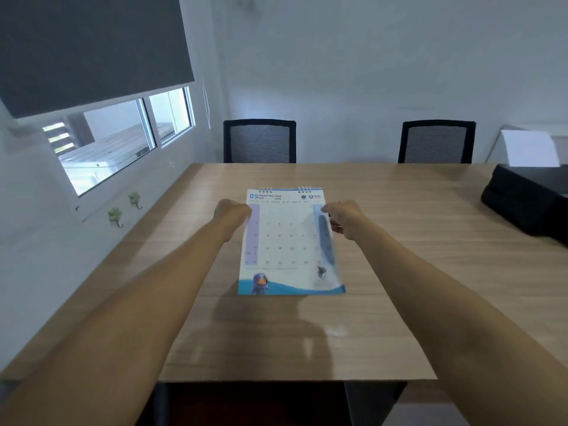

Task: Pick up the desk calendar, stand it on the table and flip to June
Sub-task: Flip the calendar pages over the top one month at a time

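The desk calendar (pixel 287 241) is a white spiral-bound pad showing the page 05 MAY, with a blue wave and a cartoon figure along its bottom. It is held above the middle of the wooden table (pixel 399 272), tilted towards me, its shadow falling on the table below. My left hand (pixel 232 213) grips the calendar's left edge near the top. My right hand (pixel 344 218) grips the right edge near the top. The right side of the page is blurred.
Two black mesh chairs (pixel 259 141) (pixel 436 142) stand at the table's far side. A black printer (pixel 528 198) holding white paper sits at the right edge. A wall with a window (pixel 123 133) and small hooks runs along the left.
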The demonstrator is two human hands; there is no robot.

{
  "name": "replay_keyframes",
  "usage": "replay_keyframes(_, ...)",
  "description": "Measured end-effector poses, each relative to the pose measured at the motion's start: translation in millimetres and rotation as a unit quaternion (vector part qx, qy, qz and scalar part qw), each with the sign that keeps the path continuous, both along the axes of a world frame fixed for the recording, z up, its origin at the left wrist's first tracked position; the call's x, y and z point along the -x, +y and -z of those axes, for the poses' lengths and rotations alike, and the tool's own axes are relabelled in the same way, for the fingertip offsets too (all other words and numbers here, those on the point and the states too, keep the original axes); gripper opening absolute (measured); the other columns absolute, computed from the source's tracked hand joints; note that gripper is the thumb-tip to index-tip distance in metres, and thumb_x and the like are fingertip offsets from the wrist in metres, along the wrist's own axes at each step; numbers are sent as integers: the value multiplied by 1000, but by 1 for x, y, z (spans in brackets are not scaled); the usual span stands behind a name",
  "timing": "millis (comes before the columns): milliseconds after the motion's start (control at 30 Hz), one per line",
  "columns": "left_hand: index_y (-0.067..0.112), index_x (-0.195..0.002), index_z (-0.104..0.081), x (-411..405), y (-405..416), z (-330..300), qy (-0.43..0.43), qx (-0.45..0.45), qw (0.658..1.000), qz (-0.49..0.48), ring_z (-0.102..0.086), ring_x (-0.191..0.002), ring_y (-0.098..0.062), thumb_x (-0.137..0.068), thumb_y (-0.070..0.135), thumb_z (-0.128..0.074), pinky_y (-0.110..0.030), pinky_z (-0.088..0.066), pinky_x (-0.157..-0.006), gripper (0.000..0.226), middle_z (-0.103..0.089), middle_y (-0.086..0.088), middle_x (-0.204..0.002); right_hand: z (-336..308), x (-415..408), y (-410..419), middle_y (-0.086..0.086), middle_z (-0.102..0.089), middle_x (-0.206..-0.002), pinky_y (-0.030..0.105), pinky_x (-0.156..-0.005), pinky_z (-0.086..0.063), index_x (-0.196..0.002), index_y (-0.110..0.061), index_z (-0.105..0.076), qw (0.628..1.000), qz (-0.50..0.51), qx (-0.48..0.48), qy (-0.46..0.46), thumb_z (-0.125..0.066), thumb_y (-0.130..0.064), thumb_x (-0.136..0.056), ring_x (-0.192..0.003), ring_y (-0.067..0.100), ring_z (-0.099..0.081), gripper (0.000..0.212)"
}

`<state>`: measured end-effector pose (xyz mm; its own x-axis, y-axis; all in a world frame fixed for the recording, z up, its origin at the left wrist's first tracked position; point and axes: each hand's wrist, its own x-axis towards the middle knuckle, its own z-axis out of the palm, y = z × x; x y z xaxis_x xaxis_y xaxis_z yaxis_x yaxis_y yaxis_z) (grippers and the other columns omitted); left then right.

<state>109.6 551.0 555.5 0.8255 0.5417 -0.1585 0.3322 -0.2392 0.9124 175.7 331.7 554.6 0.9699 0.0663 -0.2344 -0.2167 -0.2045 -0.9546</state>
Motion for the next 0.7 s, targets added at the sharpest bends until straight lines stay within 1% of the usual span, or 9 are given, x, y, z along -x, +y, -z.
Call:
replay_keyframes(133, 5, -73, -52, 2, -2, -19, -34, 78, 996, -32, -49, -55, -19, -83, 7, -57, -21, -32, -44, 11, -58, -9, -68, -18, 0, -8, 11, -50, -71, 27, -50, -39, -72, -10, -52, 998, 17, -59, 20, -60, -3, -83, -55, 19, -46, 16)
replay_keyframes(233, 7, -77, -52, 1, -5, -35, -97, 210, 973, -19, -51, -59, -15, -93, 17, -46, -21, -48, -43, 20, -54, -7, -72, -26, -8, -4, 6, -60, -89, 31, -63, -51, -104, -6, -56, 992, 25, -126, 2, -51, -14, -92, -76, 25, -60, 15)
replay_keyframes(300, 1, -94, -56, -6, -5, -35, -138, 298, 944, -6, -56, -67, -20, -97, 24, -32, -24, -56, -61, 33, -60, -13, -82, -30, -9, 0, 6, -65, -93, 32, -71, -55, -115, -5, -49, 954, 9, -298, 27, -33, -15, -99, -79, 20, -64, 24)
replay_keyframes(333, 1, -103, -56, -10, -7, -33, -141, 277, 951, 4, -60, -78, -23, -97, 26, -29, -30, -55, -76, 37, -63, -15, -92, -30, -10, 4, 8, -66, -102, 34, -80, -54, -117, -7, -49, 942, 10, -335, 31, -28, -16, -100, -85, 18, -64, 28)
replay_keyframes(367, 5, -107, -57, -13, -10, -31, -138, 201, 970, 17, -60, -90, -27, -98, 28, -28, -34, -50, -85, 38, -64, -15, -102, -29, -13, 10, 7, -64, -113, 38, -91, -50, -119, -8, -50, 945, 0, -328, 13, -27, -16, -101, -95, 18, -62, 31)
replay_keyframes(433, 12, -107, -59, -18, -15, -24, -121, -74, 989, 47, -56, -96, -28, -99, 27, -28, -31, -44, -81, 36, -63, -14, -114, -29, -8, 20, 5, -56, -130, 39, -103, -39, -125, -10, -51, 976, -37, -205, -68, -29, -20, -102, -117, 18, -52, 33)
replay_keyframes(500, 11, -121, -60, -23, -17, -17, -102, -316, 938, 104, -54, -109, -27, -100, 24, -29, -32, -45, -89, 40, -57, -14, -134, -23, -9, 30, 9, -48, -141, 35, -102, -37, -136, -10, -44, 979, -89, -8, -184, -29, -25, -103, -129, 26, -44, 38)
replay_keyframes(567, 15, -146, -40, -33, -14, -5, -71, -394, 902, 161, -31, -143, -23, -100, 30, -31, -35, -26, -117, 49, -31, -6, -158, -13, -14, 38, 12, -37, -150, 40, -111, -33, -144, -14, -34, 942, -151, 162, -252, -27, -27, -103, -139, 31, -34, 44)
replay_keyframes(700, 20, -154, -17, -44, -16, 13, 9, -496, 842, 211, -3, -152, -21, -99, 45, -28, -44, -7, -123, 61, -3, -2, -165, 5, -26, 50, -1, 4, -163, 56, -120, -7, -154, -25, -7, 875, -198, 374, -237, -21, -46, -101, -150, 26, 3, 59)
